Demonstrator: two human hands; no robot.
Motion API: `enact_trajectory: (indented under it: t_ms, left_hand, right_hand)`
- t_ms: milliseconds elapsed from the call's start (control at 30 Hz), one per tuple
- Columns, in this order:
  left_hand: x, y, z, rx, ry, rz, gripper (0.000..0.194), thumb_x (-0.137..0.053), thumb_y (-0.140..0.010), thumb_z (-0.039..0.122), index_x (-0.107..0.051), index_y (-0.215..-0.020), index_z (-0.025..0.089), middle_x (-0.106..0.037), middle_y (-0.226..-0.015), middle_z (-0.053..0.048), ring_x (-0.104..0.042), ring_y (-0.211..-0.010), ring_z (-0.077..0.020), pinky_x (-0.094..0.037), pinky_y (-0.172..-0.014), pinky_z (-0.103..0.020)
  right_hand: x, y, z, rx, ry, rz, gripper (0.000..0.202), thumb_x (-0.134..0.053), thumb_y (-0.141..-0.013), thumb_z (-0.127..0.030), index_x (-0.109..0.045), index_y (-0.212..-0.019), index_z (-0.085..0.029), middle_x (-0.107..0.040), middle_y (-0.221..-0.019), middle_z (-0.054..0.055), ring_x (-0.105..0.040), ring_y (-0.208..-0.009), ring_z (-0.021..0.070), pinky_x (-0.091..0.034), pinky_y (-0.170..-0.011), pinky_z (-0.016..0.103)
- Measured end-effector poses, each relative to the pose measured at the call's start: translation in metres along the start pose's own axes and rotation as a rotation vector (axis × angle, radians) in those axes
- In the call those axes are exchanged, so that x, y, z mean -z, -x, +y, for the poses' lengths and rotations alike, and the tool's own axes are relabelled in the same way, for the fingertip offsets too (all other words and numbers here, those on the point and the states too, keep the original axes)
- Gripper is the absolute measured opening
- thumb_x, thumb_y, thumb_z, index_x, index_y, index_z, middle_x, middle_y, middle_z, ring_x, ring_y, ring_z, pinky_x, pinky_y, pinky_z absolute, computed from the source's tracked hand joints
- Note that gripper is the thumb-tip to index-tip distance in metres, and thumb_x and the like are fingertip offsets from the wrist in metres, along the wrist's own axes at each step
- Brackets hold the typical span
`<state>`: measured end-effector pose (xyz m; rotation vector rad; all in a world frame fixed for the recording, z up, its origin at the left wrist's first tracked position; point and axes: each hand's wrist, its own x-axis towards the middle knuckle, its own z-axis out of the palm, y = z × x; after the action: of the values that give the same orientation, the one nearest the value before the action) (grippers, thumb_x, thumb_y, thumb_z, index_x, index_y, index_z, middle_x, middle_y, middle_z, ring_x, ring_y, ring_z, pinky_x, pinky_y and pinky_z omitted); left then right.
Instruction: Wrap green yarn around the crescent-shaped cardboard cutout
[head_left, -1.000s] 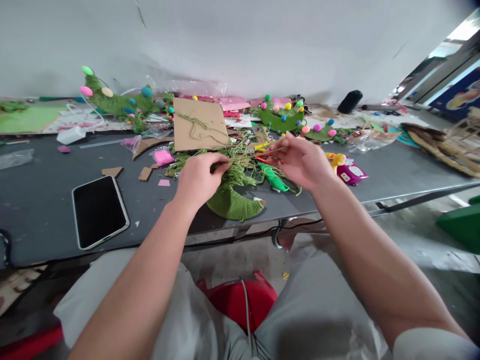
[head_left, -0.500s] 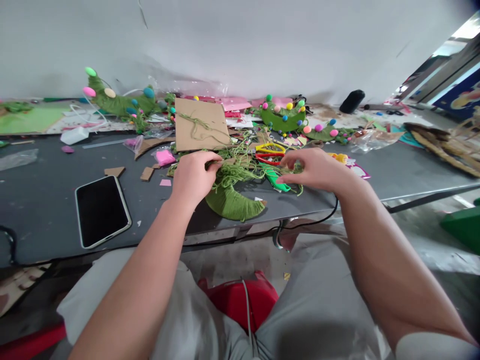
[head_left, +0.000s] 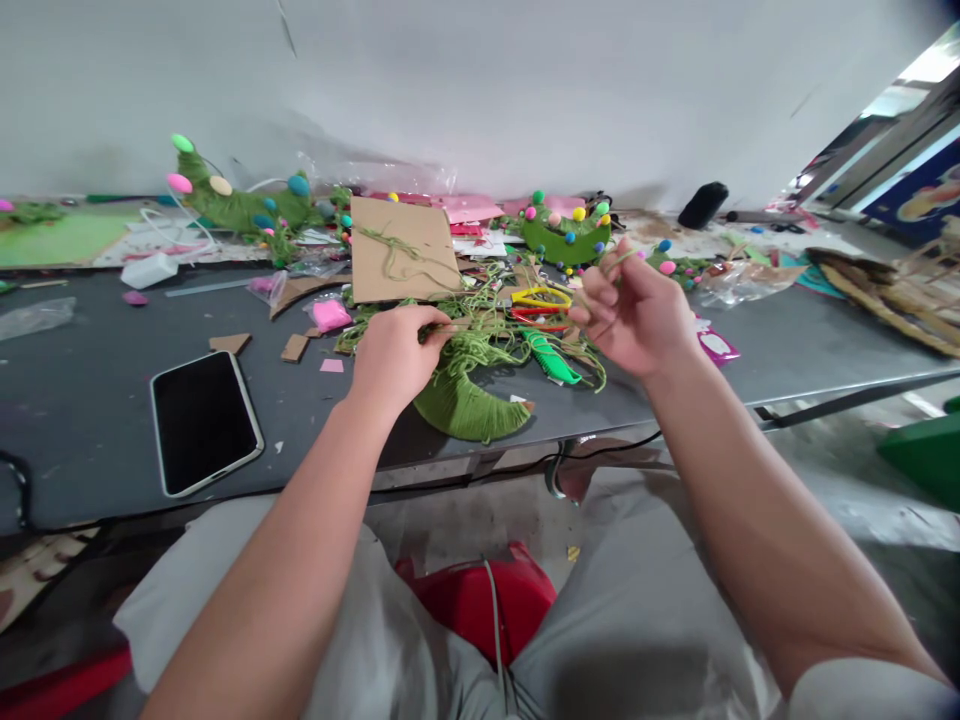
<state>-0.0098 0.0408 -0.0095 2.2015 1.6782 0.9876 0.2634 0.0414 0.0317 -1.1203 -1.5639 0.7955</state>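
A crescent wrapped in green yarn (head_left: 476, 408) lies near the table's front edge, with a loose tangle of green yarn (head_left: 487, 345) over its upper end. My left hand (head_left: 401, 355) is closed at the left side of the tangle, pinching the crescent's upper part, whose exact shape is hidden. Raised to the right of the tangle, my right hand (head_left: 634, 310) has its fingers curled on a thin strand of green yarn. Between the hands lie scissors with yellow and red handles (head_left: 541, 298) and a bright green tool (head_left: 553, 358).
A cardboard square (head_left: 427, 270) with yarn scraps lies behind my left hand. On the left are a phone (head_left: 204, 422) and a white adapter (head_left: 150, 270). Decorated green crescents (head_left: 244, 210) stand along the wall. A woven piece (head_left: 885, 300) lies far right.
My right hand has risen and turned palm up, its fingers now curled on a yarn strand. My left hand has shifted slightly right and stays closed.
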Motion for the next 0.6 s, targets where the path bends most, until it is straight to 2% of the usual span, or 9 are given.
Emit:
enact_trajectory:
  t_ms: [100,200,267,333,400,467,533,600]
  left_hand:
    - [0.001,0.001,0.002,-0.014,-0.010,-0.031,0.022,-0.066,-0.086,0.026,-0.081,-0.102,0.020,-0.079,-0.103,-0.008,-0.072,-0.096,-0.0279,-0.054,-0.086,-0.035]
    - [0.001,0.002,0.003,-0.034,-0.007,-0.057,0.023,-0.064,-0.087,0.023,-0.081,-0.102,0.020,-0.079,-0.106,-0.007,-0.072,-0.098,-0.0277,-0.054,-0.088,-0.035]
    - [0.000,0.002,0.002,-0.054,-0.008,-0.054,0.023,-0.064,-0.087,0.023,-0.081,-0.102,0.020,-0.078,-0.106,-0.008,-0.072,-0.098,-0.0271,-0.054,-0.088,-0.035]
    - [0.000,0.002,0.000,-0.077,-0.018,-0.043,0.022,-0.064,-0.088,0.023,-0.081,-0.101,0.020,-0.078,-0.104,-0.008,-0.072,-0.096,-0.0267,-0.054,-0.086,-0.034]
    - [-0.001,0.002,-0.001,-0.096,-0.022,-0.029,0.021,-0.065,-0.088,0.024,-0.081,-0.101,0.019,-0.078,-0.102,-0.008,-0.072,-0.094,-0.0264,-0.054,-0.084,-0.034]
    - [-0.002,0.001,-0.002,-0.114,-0.008,-0.010,0.021,-0.065,-0.089,0.025,-0.081,-0.101,0.019,-0.079,-0.101,-0.008,-0.072,-0.092,-0.0258,-0.054,-0.083,-0.034]
    - [-0.003,0.000,-0.001,-0.138,0.024,0.012,0.022,-0.064,-0.090,0.026,-0.081,-0.102,0.019,-0.079,-0.101,-0.008,-0.072,-0.091,-0.0252,-0.054,-0.083,-0.033]
    - [-0.005,-0.001,-0.001,-0.160,0.060,0.030,0.023,-0.064,-0.091,0.027,-0.081,-0.102,0.018,-0.079,-0.100,-0.008,-0.073,-0.091,-0.0249,-0.054,-0.083,-0.033]
  right_hand:
    - [-0.006,0.005,-0.002,0.090,0.389,-0.098,0.040,-0.058,-0.092,-0.057,-0.062,-0.074,-0.021,-0.054,-0.064,0.002,-0.051,-0.063,0.0166,-0.041,-0.060,0.032]
    - [-0.013,0.010,-0.002,0.198,0.807,-0.221,0.033,-0.071,-0.083,-0.049,-0.066,-0.074,-0.018,-0.064,-0.077,0.005,-0.056,-0.072,0.0190,-0.038,-0.064,0.032]
    - [-0.016,0.011,0.000,0.189,0.981,-0.263,0.030,-0.076,-0.078,-0.047,-0.069,-0.081,-0.018,-0.068,-0.086,0.007,-0.058,-0.078,0.0216,-0.035,-0.063,0.032]
    - [-0.016,0.010,0.003,0.119,1.037,-0.280,0.023,-0.074,-0.080,-0.042,-0.073,-0.085,-0.019,-0.069,-0.084,0.007,-0.058,-0.075,0.0216,-0.031,-0.060,0.031]
    - [-0.016,0.007,0.007,0.069,0.919,-0.248,0.018,-0.065,-0.086,-0.034,-0.076,-0.084,-0.020,-0.068,-0.075,0.004,-0.056,-0.067,0.0190,-0.031,-0.058,0.031]
    - [-0.016,0.004,0.010,0.064,0.658,-0.112,0.023,-0.058,-0.090,-0.031,-0.078,-0.084,-0.020,-0.067,-0.071,0.003,-0.054,-0.063,0.0165,-0.034,-0.058,0.030]
    - [-0.018,0.003,0.013,0.048,0.355,0.018,0.027,-0.059,-0.092,-0.038,-0.077,-0.084,-0.019,-0.068,-0.072,0.004,-0.053,-0.062,0.0153,-0.037,-0.058,0.030]
    - [-0.022,0.003,0.013,-0.021,0.077,0.059,0.034,-0.062,-0.091,-0.050,-0.076,-0.084,-0.020,-0.070,-0.076,0.005,-0.053,-0.062,0.0141,-0.039,-0.056,0.029]
